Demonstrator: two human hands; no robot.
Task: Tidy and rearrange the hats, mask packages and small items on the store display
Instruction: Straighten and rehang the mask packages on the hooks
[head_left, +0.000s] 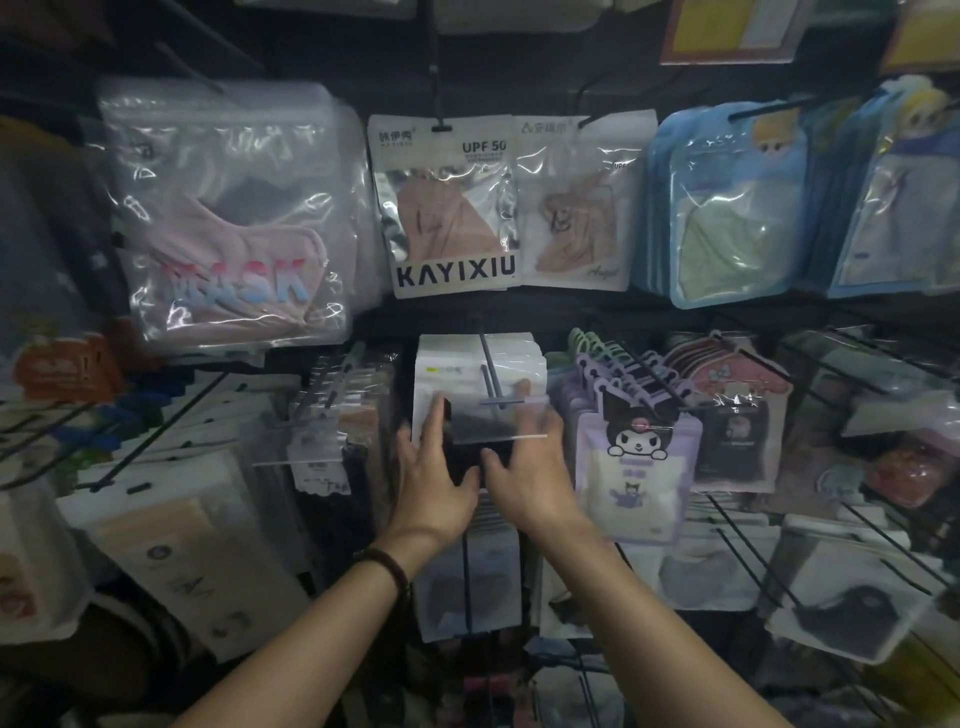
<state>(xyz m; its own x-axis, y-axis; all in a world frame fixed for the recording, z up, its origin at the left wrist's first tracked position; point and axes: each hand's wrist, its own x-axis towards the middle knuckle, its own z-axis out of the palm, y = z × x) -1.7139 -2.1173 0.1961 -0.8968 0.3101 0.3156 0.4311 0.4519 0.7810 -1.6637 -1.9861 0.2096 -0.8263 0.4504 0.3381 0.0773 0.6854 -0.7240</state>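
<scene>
A clear mask package with a dark mask inside (493, 423) sits at the front of a metal display hook (491, 371), ahead of a stack of white mask packages (457, 358). My left hand (434, 475) grips its left edge, fingers reaching up the side. My right hand (524, 467) holds its right side, with fingertips showing behind the clear plastic. The package is blurred. More dark-mask packages (467, 587) hang below my wrists.
Above hang a pink MASK package (234, 228), a KAYIXIU package (449, 208) and blue packages (727, 208). Purple cartoon packages (634, 457) crowd the right, beige and white packages (192, 519) the left. Bare hooks (748, 551) jut out at lower right.
</scene>
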